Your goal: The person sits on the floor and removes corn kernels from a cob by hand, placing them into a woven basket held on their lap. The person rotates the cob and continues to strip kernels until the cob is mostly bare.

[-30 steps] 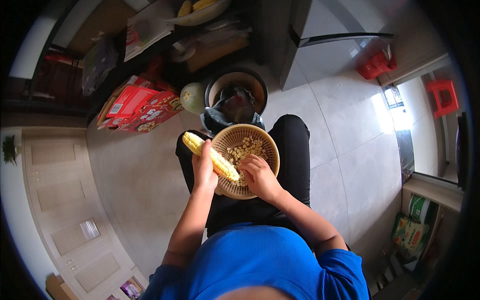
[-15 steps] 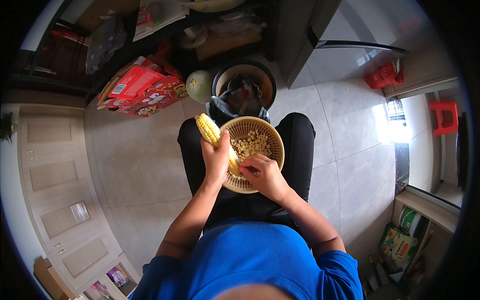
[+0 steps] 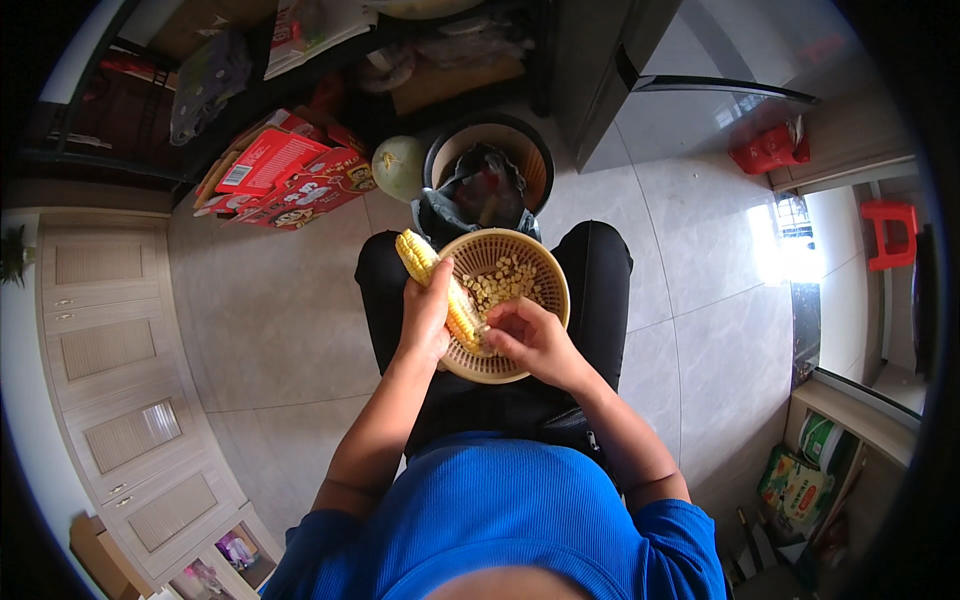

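Observation:
My left hand [image 3: 426,318] is wrapped round a yellow corn cob [image 3: 462,315], which slants from upper left down into a tan plastic basket [image 3: 561,280]. The cob's lower part looks partly stripped, with a pale strip showing. My right hand [image 3: 538,345] is at this lower end, thumb and fingertips curled together against or close beside the cob; whatever they pinch is too small to make out. Loose corn kernels [image 3: 505,282] lie in the basket's slatted bottom. The basket rests on my lap, between my black-trousered thighs.
Beyond my knees stands a round bin [image 3: 545,165] with a dark bag [image 3: 480,195]. Beside it are a pale green melon [image 3: 398,168] and red cardboard boxes [image 3: 300,185]. A cabinet [image 3: 110,330] lines the left; a red stool [image 3: 888,236] is far right.
My right hand has shifted slightly, its fingers now more curled and a little lower by the cob. The cob has tilted a bit, its lower end showing more. The basket is nearly unmoved.

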Demonstrator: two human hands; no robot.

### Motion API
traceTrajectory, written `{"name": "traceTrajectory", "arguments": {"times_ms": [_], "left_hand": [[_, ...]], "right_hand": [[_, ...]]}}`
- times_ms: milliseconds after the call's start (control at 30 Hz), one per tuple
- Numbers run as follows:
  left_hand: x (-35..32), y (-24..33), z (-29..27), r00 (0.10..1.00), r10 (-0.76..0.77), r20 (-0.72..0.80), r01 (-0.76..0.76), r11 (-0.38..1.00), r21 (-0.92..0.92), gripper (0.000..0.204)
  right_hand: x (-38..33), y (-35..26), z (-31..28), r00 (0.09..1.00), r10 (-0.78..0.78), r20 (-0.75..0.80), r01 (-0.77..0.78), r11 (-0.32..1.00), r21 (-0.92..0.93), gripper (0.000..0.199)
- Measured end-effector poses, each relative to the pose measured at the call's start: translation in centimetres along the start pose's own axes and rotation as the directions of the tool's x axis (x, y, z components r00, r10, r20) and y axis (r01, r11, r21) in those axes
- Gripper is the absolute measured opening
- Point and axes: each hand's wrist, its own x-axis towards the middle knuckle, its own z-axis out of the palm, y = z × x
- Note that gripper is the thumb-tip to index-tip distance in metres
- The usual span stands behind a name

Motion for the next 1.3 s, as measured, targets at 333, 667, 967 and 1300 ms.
{"name": "traceTrajectory", "arguments": {"times_ms": [333,667,967,1300], "left_hand": [[0.5,-0.1,-0.1,0.994,0.098,-0.043,-0.098,0.995,0.001,0.022],[0.5,-0.3,0.7,0.988,0.153,-0.026,-0.152,0.988,0.023,0.021],[0.7,-0.4,0.3,0.997,0.072,0.029,-0.073,0.996,0.044,0.019],[0.9,-0.4,-0.1,0.996,-0.027,0.086,0.025,0.999,0.021,0.019]], "right_hand": [[-0.1,-0.6,0.9,0.990,-0.112,-0.086,0.086,0.960,-0.265,0.020],[-0.1,-0.9,1.1,0.914,-0.406,-0.029,0.335,0.791,-0.512,0.012],[-0.2,-1.0,1.0,0.916,-0.397,0.051,0.362,0.767,-0.529,0.009],[0.0,-0.7,0.4,0.927,-0.367,0.071,0.360,0.822,-0.441,0.012]]}}
